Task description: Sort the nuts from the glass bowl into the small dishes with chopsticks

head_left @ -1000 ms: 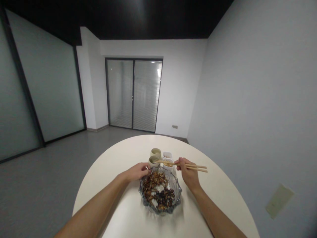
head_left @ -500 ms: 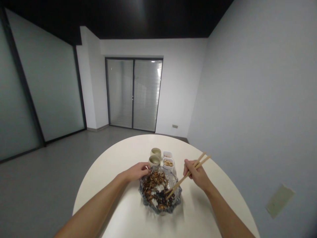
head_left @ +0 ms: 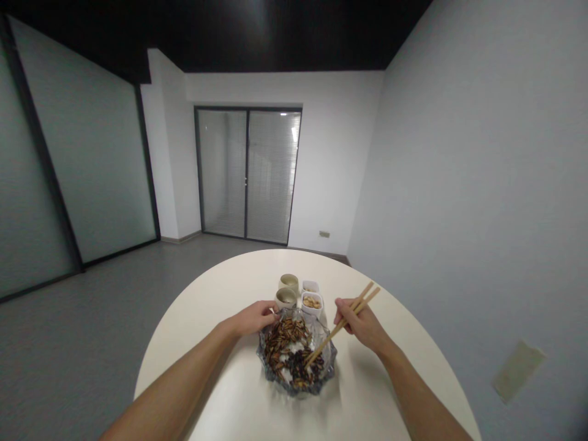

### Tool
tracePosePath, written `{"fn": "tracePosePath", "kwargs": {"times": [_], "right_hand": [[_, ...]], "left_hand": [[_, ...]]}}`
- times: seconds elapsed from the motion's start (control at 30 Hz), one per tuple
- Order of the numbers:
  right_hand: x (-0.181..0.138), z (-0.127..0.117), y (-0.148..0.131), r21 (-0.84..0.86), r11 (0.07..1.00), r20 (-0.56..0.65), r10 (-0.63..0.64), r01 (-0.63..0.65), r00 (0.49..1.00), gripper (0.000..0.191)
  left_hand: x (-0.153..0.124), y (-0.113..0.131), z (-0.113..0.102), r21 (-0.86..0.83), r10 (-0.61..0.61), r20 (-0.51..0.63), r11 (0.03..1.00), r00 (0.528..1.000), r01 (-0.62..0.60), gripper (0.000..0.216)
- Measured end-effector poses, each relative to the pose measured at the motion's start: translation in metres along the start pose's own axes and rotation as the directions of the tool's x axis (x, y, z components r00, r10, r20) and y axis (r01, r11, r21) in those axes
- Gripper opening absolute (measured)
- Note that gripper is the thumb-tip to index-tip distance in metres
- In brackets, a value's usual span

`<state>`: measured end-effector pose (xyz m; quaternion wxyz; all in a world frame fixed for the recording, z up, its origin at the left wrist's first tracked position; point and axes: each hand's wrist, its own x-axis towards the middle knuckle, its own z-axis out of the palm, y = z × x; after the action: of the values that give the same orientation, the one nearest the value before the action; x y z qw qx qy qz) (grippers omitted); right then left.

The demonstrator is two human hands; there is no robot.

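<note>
**Operator:** Where's the food from my hands?

**Spotter:** The dark brown pieces (head_left: 287, 346) lie heaped in a cut-glass bowl (head_left: 334, 358), straight ahead of you on the round desk (head_left: 381, 294). They're elongated and lie every which way, with no shared long axis. Your right hand (head_left: 361, 324) is off to the bowl's right. Your wooden chopsticks (head_left: 331, 335) slant down and left from it, crossing the rim, with their tips at the right side of the heap.

**Operator:** Am I gripping anything?

**Spotter:** You've got the chopsticks, with your right fingers closed around them. I can't tell whether the tips pinch a piece, because they blend into the dark pile.

**Operator:** And my left?

**Spotter:** Your left hand (head_left: 252, 320) comes in from the other side, its fingers (head_left: 274, 312) curled at the bowl's upper-left rim. I can't tell how firmly they hold. The chopsticks are what reach the heap.

**Operator:** Anything in the way?

**Spotter:** Nothing shows between the tips and the heap. Past the bowl stand two small ceramic cups (head_left: 286, 297), a white dish of peanuts (head_left: 312, 302) and a smaller white dish (head_left: 310, 286).
</note>
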<state>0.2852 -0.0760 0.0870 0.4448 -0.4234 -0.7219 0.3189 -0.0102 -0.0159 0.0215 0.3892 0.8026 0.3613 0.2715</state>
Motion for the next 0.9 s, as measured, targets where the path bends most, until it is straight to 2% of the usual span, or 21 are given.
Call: {"fn": "tracePosePath", "kwargs": {"times": [0.37, 0.9], "right_hand": [[0.001, -0.001, 0.006, 0.019, 0.999, -0.012, -0.039, 0.039, 0.999, 0.06], [0.002, -0.003, 0.012, -0.022, 1.0, 0.016, -0.018, 0.019, 1.0, 0.064]], "left_hand": [[0.0, 0.0, 0.0, -0.007, -0.013, 0.004, 1.0, 1.0, 0.013, 0.027], [0.0, 0.001, 0.0, -0.021, -0.001, 0.0, 1.0, 1.0, 0.001, 0.028]]}}
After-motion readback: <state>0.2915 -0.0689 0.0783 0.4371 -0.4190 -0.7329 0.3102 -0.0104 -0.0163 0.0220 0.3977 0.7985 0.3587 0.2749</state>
